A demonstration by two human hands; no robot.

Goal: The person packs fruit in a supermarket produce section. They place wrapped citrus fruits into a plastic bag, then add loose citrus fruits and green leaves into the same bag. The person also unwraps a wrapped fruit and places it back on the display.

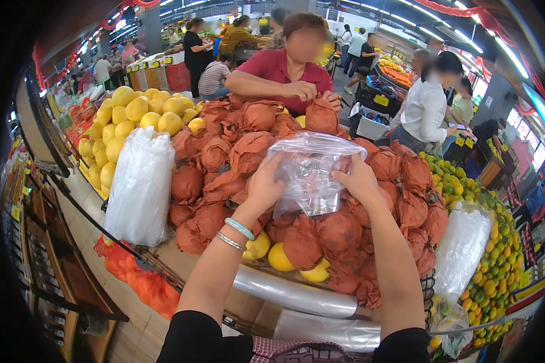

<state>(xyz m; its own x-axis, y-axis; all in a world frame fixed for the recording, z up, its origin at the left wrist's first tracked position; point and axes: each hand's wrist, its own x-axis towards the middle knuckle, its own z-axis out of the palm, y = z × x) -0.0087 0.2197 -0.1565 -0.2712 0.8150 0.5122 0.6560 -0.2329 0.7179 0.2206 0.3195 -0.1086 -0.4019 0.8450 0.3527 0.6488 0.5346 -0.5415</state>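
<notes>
Between my two hands is a clear plastic bag, its mouth spread toward the far side. My left hand grips the bag's left edge; a pale green bangle and a silver bangle circle that wrist. On the other edge, my right hand pinches the film with its thumb turned inward. Under the bag lies a heap of round fruits wrapped in reddish-brown paper. Several bare yellow fruits show at the heap's near edge. Whether anything is inside the bag is hard to tell.
Across the heap a person in a red shirt handles a wrapped fruit. Bundles of plastic bags stand left and right. Yellow pomelo-like fruits and green-yellow citrus flank the heap. Plastic film rolls lie in front.
</notes>
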